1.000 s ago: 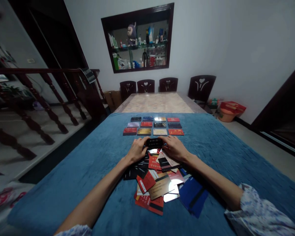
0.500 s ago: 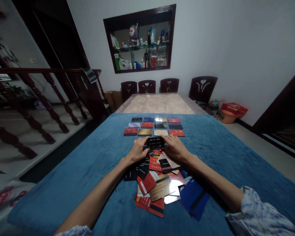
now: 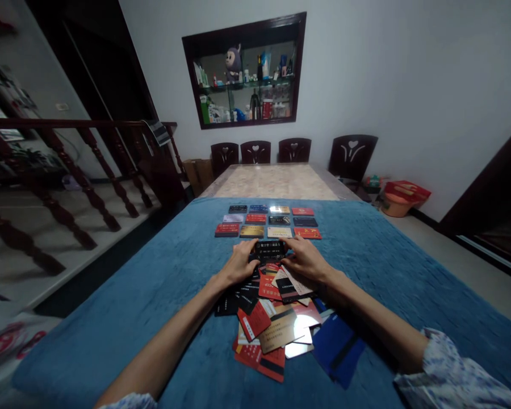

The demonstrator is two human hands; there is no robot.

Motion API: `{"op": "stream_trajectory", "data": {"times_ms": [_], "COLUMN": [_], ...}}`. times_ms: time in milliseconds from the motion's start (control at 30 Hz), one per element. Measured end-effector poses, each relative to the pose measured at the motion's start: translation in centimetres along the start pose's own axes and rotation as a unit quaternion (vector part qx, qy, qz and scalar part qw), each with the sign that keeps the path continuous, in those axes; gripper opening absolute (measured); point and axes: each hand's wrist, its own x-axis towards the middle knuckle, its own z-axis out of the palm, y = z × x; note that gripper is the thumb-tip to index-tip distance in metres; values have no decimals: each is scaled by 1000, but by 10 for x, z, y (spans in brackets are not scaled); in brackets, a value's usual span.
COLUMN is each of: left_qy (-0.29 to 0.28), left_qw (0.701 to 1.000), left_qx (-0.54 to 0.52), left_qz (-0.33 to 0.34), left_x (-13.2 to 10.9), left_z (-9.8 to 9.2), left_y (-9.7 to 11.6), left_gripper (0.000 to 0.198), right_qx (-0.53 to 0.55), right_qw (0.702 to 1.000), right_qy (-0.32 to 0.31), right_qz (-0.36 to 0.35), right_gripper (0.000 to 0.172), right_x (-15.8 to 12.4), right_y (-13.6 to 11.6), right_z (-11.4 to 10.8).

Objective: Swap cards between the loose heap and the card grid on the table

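Note:
Between my two hands is a black card (image 3: 269, 250) with pale lettering, tilted up so its printed face shows; whether more cards lie behind it is hidden. My left hand (image 3: 241, 262) pinches its left edge between thumb and fingers. On the right edge, my right hand (image 3: 304, 258) grips it the same way. Just below spreads a loose, overlapping heap of cards: black cards (image 3: 242, 298), a red card (image 3: 254, 320), a gold card (image 3: 280, 329) and blue cards (image 3: 339, 349). Beyond my hands, cards lie in three neat rows, including a gold card (image 3: 252, 231) in the front row.
A blue cloth (image 3: 166, 272) covers the near part of the table, with the marble-patterned tabletop (image 3: 276, 180) showing beyond. Dark chairs (image 3: 352, 156) stand around the far end. To the left runs a wooden railing (image 3: 59, 210); an orange bin (image 3: 396, 205) sits on the floor at right.
The black card's face has tipped slightly more toward me, so more of its lettering shows. Both hands keep their hold, and the view has shifted slightly.

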Motion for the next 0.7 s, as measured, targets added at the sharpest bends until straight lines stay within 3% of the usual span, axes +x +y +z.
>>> {"op": "stream_trajectory", "data": {"times_ms": [700], "left_qy": [-66], "left_qw": [997], "left_qx": [46], "left_qz": [-7], "left_x": [10], "left_z": [-26], "left_y": [-4], "left_gripper": [45], "right_qx": [-51], "right_qw": [994], "right_qy": [-79], "right_qz": [-54], "right_gripper": [41], "right_x": [25], "right_y": [-3], "right_z": [-22]}}
